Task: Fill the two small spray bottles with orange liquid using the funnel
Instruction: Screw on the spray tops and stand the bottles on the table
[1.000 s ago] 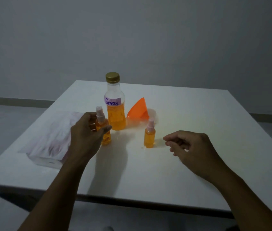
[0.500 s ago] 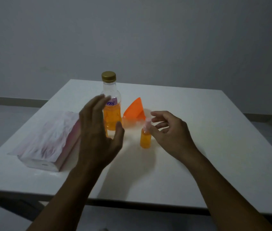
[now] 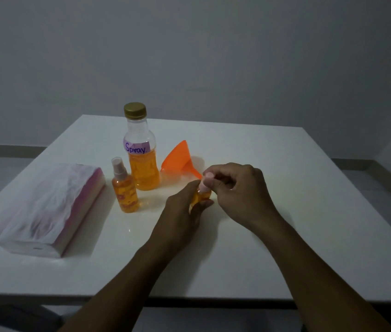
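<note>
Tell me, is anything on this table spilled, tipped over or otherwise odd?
Only the orange funnel lies tipped on its side beside the large bottle. I see no spill. Oddly, the standing small spray bottle already looks full of orange liquid.

Bare left grip (image 3: 182, 212), bare right grip (image 3: 240, 190), both forearms (image 3: 127, 279) uncovered to the frame edge

Right half of white table (image 3: 309, 188) bare — wide lane there, near edge too. Centre jammed: left hand (image 3: 180, 212) and right hand (image 3: 240, 190) bunched round second spray bottle (image 3: 200, 197), orange funnel (image 3: 177, 159) on its side just behind. Left side blocked — tissue pack (image 3: 46, 207), then small spray bottle (image 3: 125, 190) just beside tall "Spray" bottle (image 3: 141, 164).
</note>
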Demonstrator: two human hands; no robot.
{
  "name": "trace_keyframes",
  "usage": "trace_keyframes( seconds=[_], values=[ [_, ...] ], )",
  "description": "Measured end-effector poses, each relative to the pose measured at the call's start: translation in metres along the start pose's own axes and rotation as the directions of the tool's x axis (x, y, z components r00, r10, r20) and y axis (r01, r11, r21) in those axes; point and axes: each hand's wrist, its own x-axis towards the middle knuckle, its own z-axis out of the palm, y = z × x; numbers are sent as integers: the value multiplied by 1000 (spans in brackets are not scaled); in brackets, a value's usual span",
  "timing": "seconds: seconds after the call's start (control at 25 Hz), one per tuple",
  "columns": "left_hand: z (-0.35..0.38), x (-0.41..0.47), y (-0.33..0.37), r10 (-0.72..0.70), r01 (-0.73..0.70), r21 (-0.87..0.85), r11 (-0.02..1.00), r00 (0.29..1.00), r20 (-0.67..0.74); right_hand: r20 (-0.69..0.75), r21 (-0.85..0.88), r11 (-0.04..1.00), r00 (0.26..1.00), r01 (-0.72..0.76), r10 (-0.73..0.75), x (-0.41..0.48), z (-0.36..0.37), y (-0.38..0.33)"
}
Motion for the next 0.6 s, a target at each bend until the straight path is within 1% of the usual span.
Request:
trace_keyframes(
  seconds=[0.16,0.36,0.4,0.48,0.56,0.6],
  values=[
    [8,2,9,29,-30,24,999,999,40,-5,-32,999,1000,19,-19,-3,-20,1],
    [18,1,17,78,-81,32,996,993,84,55,26,999,998,-26,24,-8,-43,11],
    [20,2,19,93,-95,22,995,991,92,41,66,997,999,-38,36,-9,-47,12],
    [22,3,23,116,-116,-6,993,988,103,-53,250,965,994,-81,97,-10,-59,17],
    [22,5,26,106,-102,-37,994,987,120,-169,450,885,961,-122,218,-11,-78,25],
    [22,6,28,92,-87,-51,995,988,126,-207,505,853,941,-130,266,-14,-89,31]
  ],
)
